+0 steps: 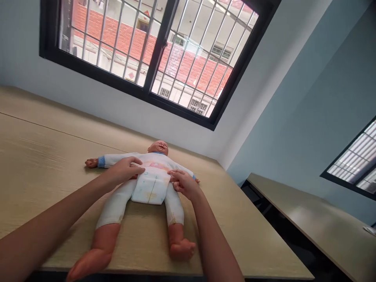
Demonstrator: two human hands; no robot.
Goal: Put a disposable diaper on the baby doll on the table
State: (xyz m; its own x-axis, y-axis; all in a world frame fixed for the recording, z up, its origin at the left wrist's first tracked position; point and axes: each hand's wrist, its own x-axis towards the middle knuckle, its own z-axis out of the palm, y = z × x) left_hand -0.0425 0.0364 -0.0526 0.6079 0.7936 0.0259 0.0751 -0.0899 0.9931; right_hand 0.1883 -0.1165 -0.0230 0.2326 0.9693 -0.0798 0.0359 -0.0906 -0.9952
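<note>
A baby doll (159, 147) lies on its back on the wooden table, head toward the window and feet toward me. It wears a white top with blue cuffs, and white cloth covers its thighs. A white diaper (151, 186) with faint coloured prints lies over its lower belly and hangs between the legs. My left hand (131, 168) pinches the diaper's upper left corner at the doll's waist. At the upper right corner, my right hand (180, 181) has its fingers closed on the diaper's edge.
The wooden table (241, 227) extends on both sides of the doll, its near edge at the bottom. Behind it is a wall with a barred window (147, 88). A second table (305, 211) stands at the right, past a dark gap.
</note>
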